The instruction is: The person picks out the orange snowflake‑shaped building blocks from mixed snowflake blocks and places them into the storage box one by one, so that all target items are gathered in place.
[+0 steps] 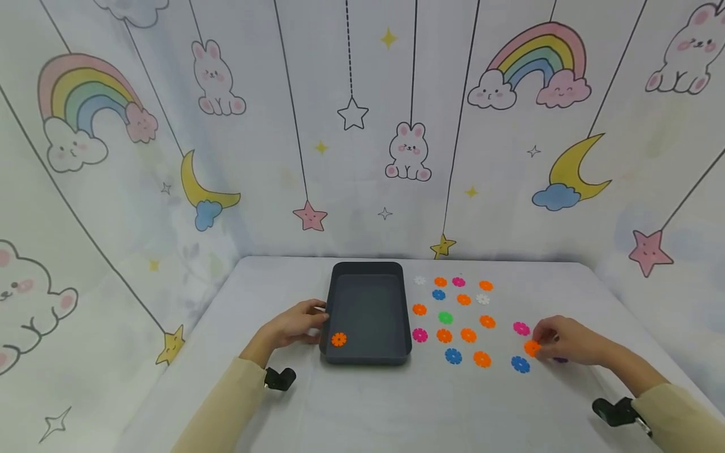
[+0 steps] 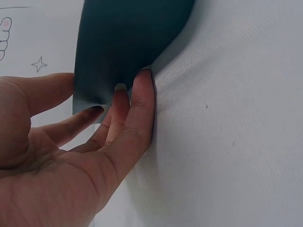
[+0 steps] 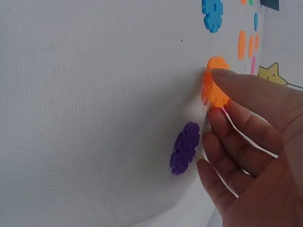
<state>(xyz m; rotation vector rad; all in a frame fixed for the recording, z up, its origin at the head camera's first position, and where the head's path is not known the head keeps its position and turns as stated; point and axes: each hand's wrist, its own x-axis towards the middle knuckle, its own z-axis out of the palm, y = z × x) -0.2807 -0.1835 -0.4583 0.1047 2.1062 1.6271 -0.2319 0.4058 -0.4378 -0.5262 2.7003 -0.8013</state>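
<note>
My left hand grips the left wall of the dark grey tray; in the left wrist view the hand has several fingertips against the outer wall of the tray, and one digit ends at its rim. One orange flower-shaped piece lies in the tray's near left corner. At the right, my right hand pinches an orange piece; the right wrist view shows the thumb of the hand over that orange piece. Below the fingers is a purple piece on the cloth.
Several flower-shaped pieces lie spread between the tray and my right hand, among them a green one, a blue one and a pink one. White cloth covers the table; a patterned curtain hangs behind it.
</note>
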